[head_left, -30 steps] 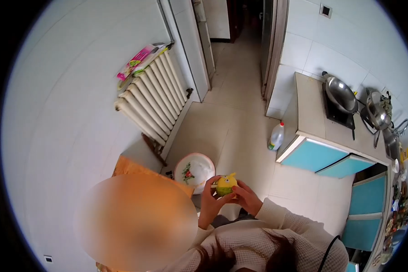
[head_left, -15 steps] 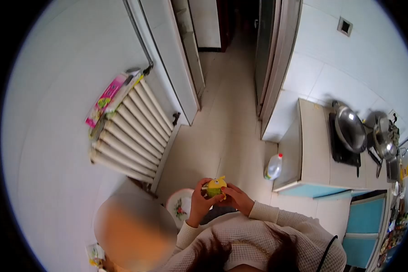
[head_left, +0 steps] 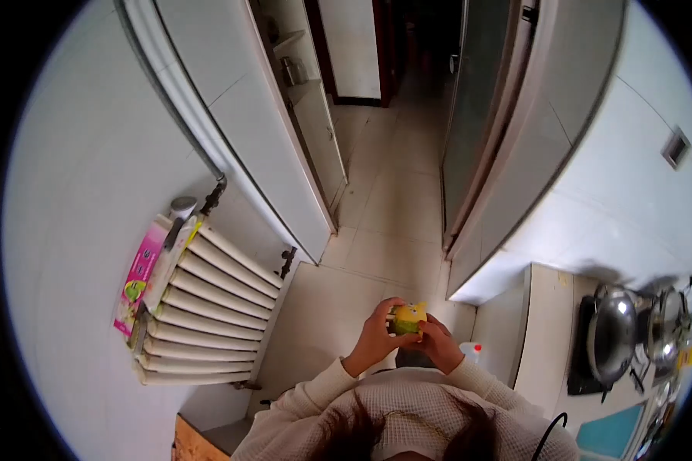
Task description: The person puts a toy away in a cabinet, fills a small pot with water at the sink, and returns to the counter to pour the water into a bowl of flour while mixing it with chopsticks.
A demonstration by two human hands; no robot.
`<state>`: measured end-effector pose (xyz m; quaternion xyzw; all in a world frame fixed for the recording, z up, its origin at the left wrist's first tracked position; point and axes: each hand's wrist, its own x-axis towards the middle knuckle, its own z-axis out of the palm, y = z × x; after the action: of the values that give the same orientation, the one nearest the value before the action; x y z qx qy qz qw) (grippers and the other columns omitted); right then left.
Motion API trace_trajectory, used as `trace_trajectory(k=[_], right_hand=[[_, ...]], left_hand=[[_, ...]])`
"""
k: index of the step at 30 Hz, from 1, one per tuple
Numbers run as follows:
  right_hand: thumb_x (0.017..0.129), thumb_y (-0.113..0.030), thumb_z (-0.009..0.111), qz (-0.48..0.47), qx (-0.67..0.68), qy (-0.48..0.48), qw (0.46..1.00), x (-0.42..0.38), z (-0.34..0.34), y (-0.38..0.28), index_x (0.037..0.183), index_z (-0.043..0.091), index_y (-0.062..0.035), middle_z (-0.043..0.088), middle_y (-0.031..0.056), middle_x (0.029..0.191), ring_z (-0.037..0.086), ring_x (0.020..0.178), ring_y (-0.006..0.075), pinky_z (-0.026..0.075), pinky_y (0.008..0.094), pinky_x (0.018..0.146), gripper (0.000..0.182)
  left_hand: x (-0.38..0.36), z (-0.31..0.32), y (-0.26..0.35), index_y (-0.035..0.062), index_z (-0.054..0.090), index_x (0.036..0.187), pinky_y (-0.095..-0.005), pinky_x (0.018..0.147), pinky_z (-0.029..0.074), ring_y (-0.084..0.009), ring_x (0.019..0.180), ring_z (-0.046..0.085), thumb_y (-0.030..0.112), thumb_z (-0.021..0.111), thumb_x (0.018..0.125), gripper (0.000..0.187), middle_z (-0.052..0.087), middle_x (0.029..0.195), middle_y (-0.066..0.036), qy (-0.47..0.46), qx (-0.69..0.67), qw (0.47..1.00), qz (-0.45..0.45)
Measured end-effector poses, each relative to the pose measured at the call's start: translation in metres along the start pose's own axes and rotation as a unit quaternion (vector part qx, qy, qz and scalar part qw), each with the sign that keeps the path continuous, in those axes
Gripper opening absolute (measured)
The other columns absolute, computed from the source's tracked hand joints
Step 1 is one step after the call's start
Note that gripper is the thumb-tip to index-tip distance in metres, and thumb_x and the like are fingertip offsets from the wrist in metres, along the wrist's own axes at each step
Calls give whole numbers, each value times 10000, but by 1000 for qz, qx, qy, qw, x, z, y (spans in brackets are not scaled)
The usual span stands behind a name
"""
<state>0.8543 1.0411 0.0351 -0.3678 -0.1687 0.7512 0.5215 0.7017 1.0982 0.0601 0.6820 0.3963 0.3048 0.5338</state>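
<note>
A small yellow and green object point(head_left: 409, 316), like a toy with a face, is held between both hands in front of the chest. My left hand point(head_left: 374, 336) wraps its fingers round its left side. On the other side my right hand point(head_left: 440, 344) has its fingers pressed against it. A light stick-like part shows between the object and my left hand. The undersides of both hands are hidden.
A white radiator point(head_left: 207, 307) stands at the left, with a pink box point(head_left: 140, 276) on top. A doorway opens ahead onto tiled floor point(head_left: 392, 192). At the right, a counter point(head_left: 546, 330) bears a wok point(head_left: 613, 334); a red-capped bottle point(head_left: 473, 352) is beside it.
The view has moved forward toward the doorway; radiator and counter sit lower in the frame. The floral basin has left view. Both hands still hold the yellow and green object.
</note>
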Motion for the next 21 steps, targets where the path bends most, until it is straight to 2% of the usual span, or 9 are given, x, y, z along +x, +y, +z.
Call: trace_trajectory(k=[3, 6, 8, 10, 12, 14, 16, 19, 21], right_hand=[[845, -332, 503, 45, -70, -3, 997, 58, -15, -45, 1256, 344, -29, 501, 90, 1115, 539, 955, 180, 453, 306, 830, 535], [844, -371, 501, 46, -136, -18, 989, 118, -10, -88, 1270, 332, -34, 504, 90, 1109, 536, 953, 172, 451, 290, 819, 569], [839, -363, 524, 49, -151, -31, 987, 161, 0, -115, 1286, 315, -39, 503, 90, 1107, 528, 957, 165, 443, 276, 822, 591], [848, -277, 501, 56, -194, -52, 978, 206, 3, -128, 1295, 286, -34, 475, 86, 1140, 524, 976, 168, 447, 291, 832, 553], [832, -235, 555, 35, -200, -76, 976, 249, 2, -133, 1301, 259, -32, 450, 82, 1159, 498, 1013, 168, 437, 289, 852, 591], [793, -287, 625, -58, -255, -135, 956, 288, 5, -140, 1280, 272, -4, 417, 96, 1183, 481, 1032, 190, 418, 303, 869, 664], [778, -287, 647, -74, -273, -149, 948, 334, 1, -145, 1275, 258, 2, 418, 105, 1184, 473, 1048, 191, 423, 297, 870, 694], [782, -287, 641, -31, -277, -166, 946, 400, 7, -175, 1267, 267, 2, 427, 111, 1178, 480, 1045, 197, 435, 299, 863, 677], [812, -186, 606, 35, -238, -133, 962, 436, 23, -201, 1271, 278, -25, 427, 81, 1164, 472, 1040, 161, 425, 287, 860, 587]], left_hand=[[61, -6, -7, 39, 427, 1109, -309, 771, 468, -213, 913, 541, 259, 755, 643, 611, 528, 1026, -120, 28, -11, 999, -20], [121, -25, 0, 40, 432, 1104, -302, 730, 488, -200, 873, 558, 192, 758, 642, 585, 547, 996, -114, 79, 12, 996, -40], [157, -44, 0, 54, 409, 1109, -285, 684, 524, -193, 827, 599, 120, 755, 651, 578, 559, 990, -142, 110, 15, 993, -34], [188, -62, -7, 57, 407, 1111, -286, 680, 525, -193, 836, 599, 80, 744, 657, 567, 558, 1007, -146, 123, 20, 992, -31], [218, -78, -19, 62, 408, 1115, -281, 684, 523, -191, 844, 594, 57, 741, 653, 569, 560, 1009, -128, 154, 41, 987, -21], [250, -93, -33, 63, 434, 1097, -284, 704, 519, -192, 873, 580, 25, 735, 645, 545, 545, 1033, -101, 170, 51, 984, -15], [285, -111, -44, 64, 466, 1065, -333, 751, 486, -272, 924, 549, 46, 739, 599, 540, 516, 1049, -119, 191, 92, 977, 11], [339, -144, -56, 61, 480, 1064, -347, 790, 462, -293, 945, 532, 65, 747, 595, 540, 516, 1050, -126, 184, 88, 979, 20], [377, -172, -59, 58, 477, 1088, -333, 789, 459, -289, 940, 536, 88, 755, 604, 559, 517, 1047, -127, 178, 58, 981, 40]])
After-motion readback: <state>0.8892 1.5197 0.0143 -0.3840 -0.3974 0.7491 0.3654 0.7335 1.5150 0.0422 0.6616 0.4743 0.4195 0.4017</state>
